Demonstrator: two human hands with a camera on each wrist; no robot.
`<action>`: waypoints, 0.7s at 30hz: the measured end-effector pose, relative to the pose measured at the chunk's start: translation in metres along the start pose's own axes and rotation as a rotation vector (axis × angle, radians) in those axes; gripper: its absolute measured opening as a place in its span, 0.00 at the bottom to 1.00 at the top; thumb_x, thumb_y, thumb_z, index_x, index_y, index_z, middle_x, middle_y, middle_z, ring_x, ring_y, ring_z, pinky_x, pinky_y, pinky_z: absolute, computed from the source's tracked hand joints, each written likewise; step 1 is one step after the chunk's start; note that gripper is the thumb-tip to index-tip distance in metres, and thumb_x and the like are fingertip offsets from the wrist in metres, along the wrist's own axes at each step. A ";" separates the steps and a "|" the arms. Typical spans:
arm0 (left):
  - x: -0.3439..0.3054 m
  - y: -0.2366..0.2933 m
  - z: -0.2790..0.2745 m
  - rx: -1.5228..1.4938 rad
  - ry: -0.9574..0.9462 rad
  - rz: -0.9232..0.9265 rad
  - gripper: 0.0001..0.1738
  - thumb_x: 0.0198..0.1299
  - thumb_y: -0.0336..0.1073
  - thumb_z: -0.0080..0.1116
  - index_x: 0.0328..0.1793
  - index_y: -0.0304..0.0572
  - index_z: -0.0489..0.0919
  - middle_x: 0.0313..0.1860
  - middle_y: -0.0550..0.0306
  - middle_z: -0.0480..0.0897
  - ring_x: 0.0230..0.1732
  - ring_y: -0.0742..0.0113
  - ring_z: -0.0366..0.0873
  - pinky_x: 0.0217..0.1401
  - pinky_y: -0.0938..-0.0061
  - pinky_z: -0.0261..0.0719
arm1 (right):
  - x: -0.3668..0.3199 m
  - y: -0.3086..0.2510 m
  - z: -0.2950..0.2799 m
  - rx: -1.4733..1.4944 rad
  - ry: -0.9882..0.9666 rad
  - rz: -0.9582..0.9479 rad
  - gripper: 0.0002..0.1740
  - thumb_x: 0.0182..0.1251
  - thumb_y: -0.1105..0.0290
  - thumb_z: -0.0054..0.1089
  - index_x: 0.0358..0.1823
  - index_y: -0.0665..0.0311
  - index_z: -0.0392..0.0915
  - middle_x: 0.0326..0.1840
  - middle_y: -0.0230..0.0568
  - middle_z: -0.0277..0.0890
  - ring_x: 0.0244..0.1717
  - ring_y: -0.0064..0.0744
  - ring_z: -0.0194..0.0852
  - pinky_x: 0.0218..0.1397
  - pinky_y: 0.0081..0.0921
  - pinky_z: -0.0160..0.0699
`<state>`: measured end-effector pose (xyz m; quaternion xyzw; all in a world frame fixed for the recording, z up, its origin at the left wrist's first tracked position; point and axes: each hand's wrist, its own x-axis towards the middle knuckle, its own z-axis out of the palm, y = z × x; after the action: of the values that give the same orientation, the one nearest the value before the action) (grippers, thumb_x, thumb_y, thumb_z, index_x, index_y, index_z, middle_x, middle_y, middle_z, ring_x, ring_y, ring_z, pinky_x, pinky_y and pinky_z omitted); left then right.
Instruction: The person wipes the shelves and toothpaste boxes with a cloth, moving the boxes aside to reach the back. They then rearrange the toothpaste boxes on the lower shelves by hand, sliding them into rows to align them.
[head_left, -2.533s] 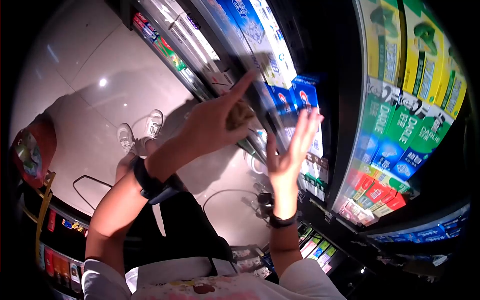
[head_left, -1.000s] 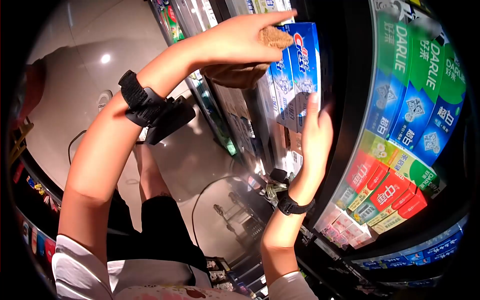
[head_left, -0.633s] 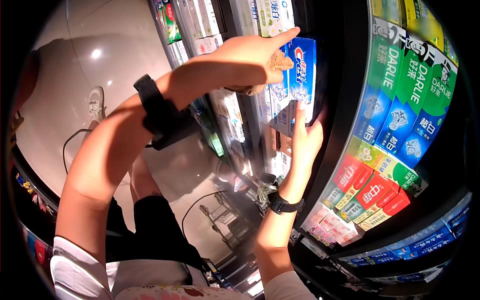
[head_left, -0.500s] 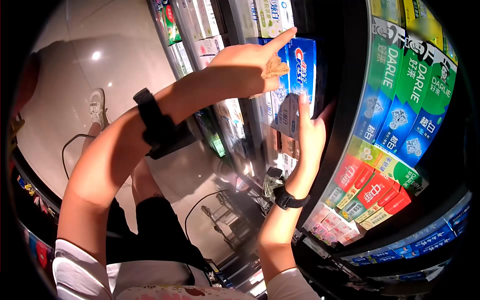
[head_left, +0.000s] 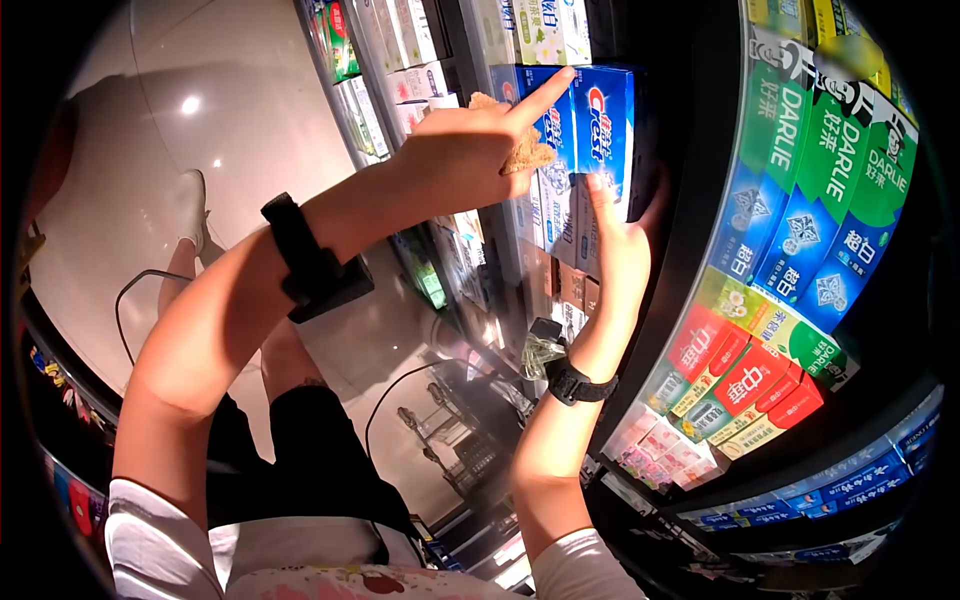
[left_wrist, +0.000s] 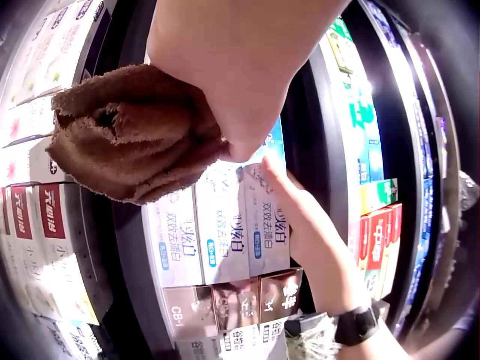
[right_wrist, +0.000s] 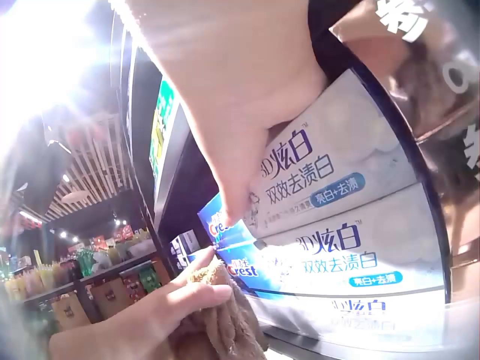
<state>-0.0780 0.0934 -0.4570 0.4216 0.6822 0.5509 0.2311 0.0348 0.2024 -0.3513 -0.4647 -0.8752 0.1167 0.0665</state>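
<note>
My left hand (head_left: 465, 150) grips a brown towelling cloth (left_wrist: 135, 131); its index finger stretches over the upper part of the blue-and-white Crest toothpaste boxes (head_left: 605, 110). In the right wrist view the cloth (right_wrist: 229, 315) bunches under that hand's fingers. The boxes lie stacked on a shelf, their white ends (right_wrist: 337, 180) nearest the right wrist. My right hand (head_left: 622, 265) rests at the stack, the straight thumb along the front of the outermost box. Its other fingers reach into the dark behind the box edge and are mostly hidden.
Green Darlie boxes (head_left: 825, 190) and red-and-white toothpaste boxes (head_left: 750, 385) fill the neighbouring shelf behind a clear lip. Brown boxes (left_wrist: 244, 304) adjoin the Crest stack. A cart (head_left: 455, 440) stands on the tiled floor (head_left: 130, 200).
Both hands have come in to the Crest stack from their earlier raised places. Over the last half second, the left hand with the cloth has drawn slightly left; the right hand stays nearly still.
</note>
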 end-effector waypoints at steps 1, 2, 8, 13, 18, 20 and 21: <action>-0.002 0.003 0.001 0.008 -0.019 -0.035 0.51 0.45 0.34 0.59 0.75 0.58 0.43 0.27 0.45 0.75 0.26 0.55 0.76 0.31 0.68 0.75 | -0.001 -0.005 -0.001 0.023 -0.033 0.073 0.50 0.52 0.44 0.64 0.69 0.61 0.50 0.57 0.56 0.68 0.58 0.38 0.66 0.61 0.26 0.60; -0.004 0.004 0.003 0.016 -0.037 -0.071 0.52 0.46 0.35 0.59 0.75 0.54 0.42 0.26 0.45 0.74 0.24 0.55 0.76 0.29 0.69 0.75 | -0.002 -0.007 -0.002 0.046 -0.066 0.146 0.51 0.51 0.44 0.64 0.70 0.61 0.50 0.56 0.56 0.69 0.58 0.38 0.66 0.61 0.27 0.60; -0.008 0.000 0.018 -0.039 -0.103 -0.017 0.54 0.48 0.38 0.59 0.75 0.44 0.34 0.21 0.41 0.73 0.21 0.53 0.74 0.26 0.66 0.71 | 0.002 -0.006 -0.004 0.101 -0.130 0.130 0.53 0.50 0.44 0.65 0.70 0.64 0.48 0.54 0.55 0.71 0.56 0.38 0.68 0.60 0.26 0.61; -0.008 -0.004 0.026 -0.019 -0.072 -0.014 0.55 0.46 0.38 0.61 0.75 0.42 0.37 0.22 0.48 0.77 0.25 0.56 0.77 0.28 0.68 0.76 | 0.009 0.018 0.005 -0.004 -0.012 -0.063 0.53 0.50 0.43 0.63 0.70 0.65 0.49 0.54 0.54 0.71 0.56 0.37 0.68 0.61 0.26 0.60; -0.020 -0.004 0.018 -0.106 -0.014 0.008 0.52 0.49 0.33 0.59 0.75 0.52 0.38 0.26 0.48 0.75 0.25 0.59 0.76 0.32 0.70 0.73 | 0.002 -0.007 -0.004 0.058 -0.162 0.176 0.54 0.50 0.43 0.63 0.68 0.72 0.48 0.60 0.61 0.64 0.62 0.44 0.63 0.64 0.30 0.57; -0.029 -0.007 0.015 -0.213 -0.049 -0.005 0.51 0.49 0.31 0.59 0.75 0.53 0.40 0.26 0.50 0.75 0.25 0.63 0.75 0.34 0.72 0.74 | -0.005 -0.019 -0.008 0.039 -0.184 0.277 0.54 0.51 0.44 0.63 0.67 0.74 0.48 0.57 0.63 0.66 0.61 0.47 0.65 0.63 0.32 0.59; -0.035 -0.008 0.015 -0.213 -0.068 -0.061 0.50 0.49 0.29 0.58 0.75 0.55 0.42 0.26 0.53 0.74 0.26 0.66 0.74 0.35 0.75 0.73 | -0.008 -0.019 -0.008 -0.014 -0.179 0.146 0.54 0.49 0.47 0.65 0.67 0.75 0.48 0.58 0.65 0.64 0.61 0.49 0.64 0.64 0.33 0.58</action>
<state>-0.0504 0.0727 -0.4742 0.3919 0.6244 0.5982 0.3141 0.0259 0.1862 -0.3389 -0.5155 -0.8422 0.1561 -0.0237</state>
